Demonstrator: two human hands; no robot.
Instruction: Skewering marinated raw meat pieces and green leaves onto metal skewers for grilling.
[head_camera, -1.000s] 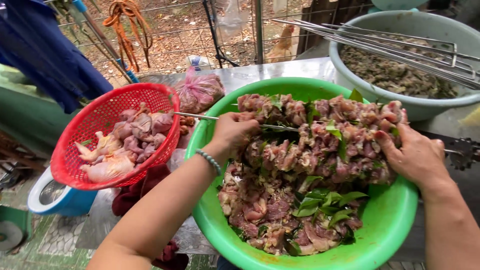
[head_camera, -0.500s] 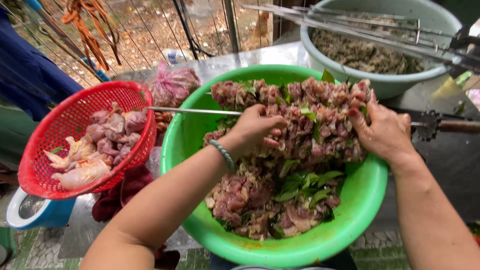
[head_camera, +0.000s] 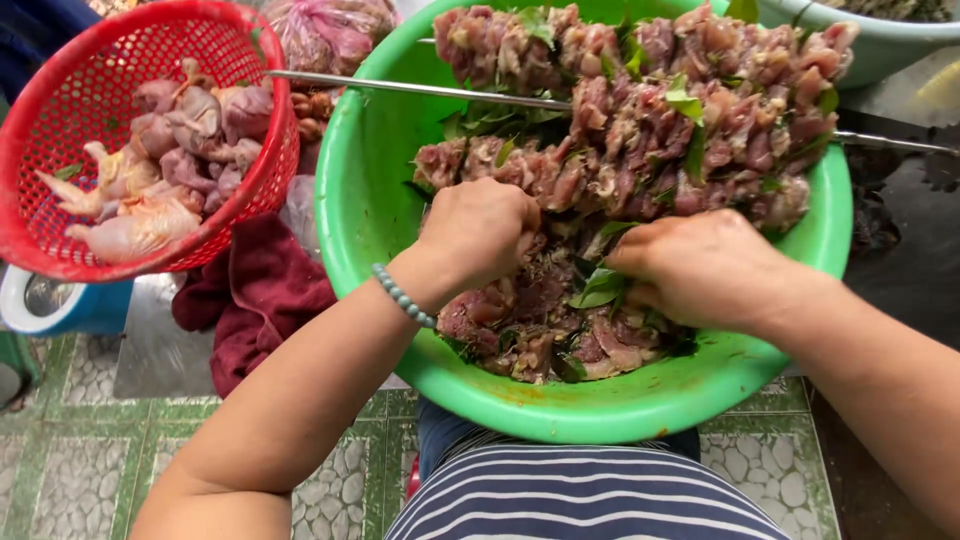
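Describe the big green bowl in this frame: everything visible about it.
The green bowl is a large round basin, apparently plastic, with a smooth glossy wall and rolled rim. It sits upright in front of the person, above their striped lap. It holds chopped raw meat mixed with green leaves, and loaded metal skewers lie across its rim. The left hand and right hand both reach into the loose meat. The red basket stands beside its left edge.
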